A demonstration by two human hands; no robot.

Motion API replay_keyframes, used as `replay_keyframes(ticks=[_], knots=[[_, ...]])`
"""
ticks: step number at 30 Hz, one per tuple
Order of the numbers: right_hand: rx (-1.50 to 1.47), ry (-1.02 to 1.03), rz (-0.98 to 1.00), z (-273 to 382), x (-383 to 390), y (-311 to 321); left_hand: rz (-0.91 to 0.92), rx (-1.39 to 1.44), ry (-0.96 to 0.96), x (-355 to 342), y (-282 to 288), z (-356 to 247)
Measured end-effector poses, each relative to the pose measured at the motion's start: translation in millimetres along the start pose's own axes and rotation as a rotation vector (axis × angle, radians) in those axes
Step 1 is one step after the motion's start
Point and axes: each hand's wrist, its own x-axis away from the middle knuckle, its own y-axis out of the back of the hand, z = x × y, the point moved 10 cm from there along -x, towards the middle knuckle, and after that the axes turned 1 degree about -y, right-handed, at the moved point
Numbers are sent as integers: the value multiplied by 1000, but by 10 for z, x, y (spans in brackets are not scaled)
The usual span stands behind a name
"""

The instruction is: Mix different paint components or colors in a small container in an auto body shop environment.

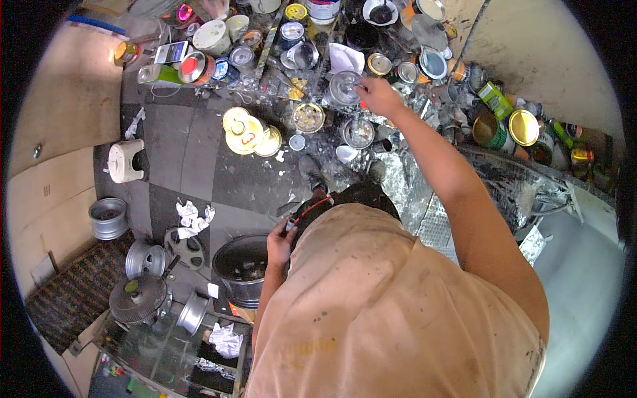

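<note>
My right hand (381, 98) reaches forward over the cluttered bench. Its fingers are pinched together at the right rim of a clear, round plastic cup (343, 89); whatever thin thing they may hold is too small to make out. Beside my left hip, my left hand (280, 244) is closed around a small greyish thing (290, 226), mostly hidden by the fingers. A white paper sheet (346, 58) lies just beyond the cup. To the right of it sit small open cans, one with a gold rim (379, 64). Another clear container (358, 134) stands nearer to me.
Gold-lidded tins (247, 132) are stacked on the dark tiled floor. More paint cans (524, 127) crowd the right side. A white stool (125, 161) stands at left. Behind it lie wheel rims (108, 219), a large black bucket (240, 255) and a fan (139, 298).
</note>
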Motion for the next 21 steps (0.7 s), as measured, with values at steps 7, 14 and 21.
replay_keyframes(ticks=[7, 14, 21], knots=[[-48, -101, 31, 123, 75, 81, 5, 56, 71, 19, 4, 141], [-236, -188, -336, -152, -207, 475, -25, 89, 62, 61, 71, 178], [132, -92, -130, -22, -861, 164, -77, 81, 59, 148, 123, 141]])
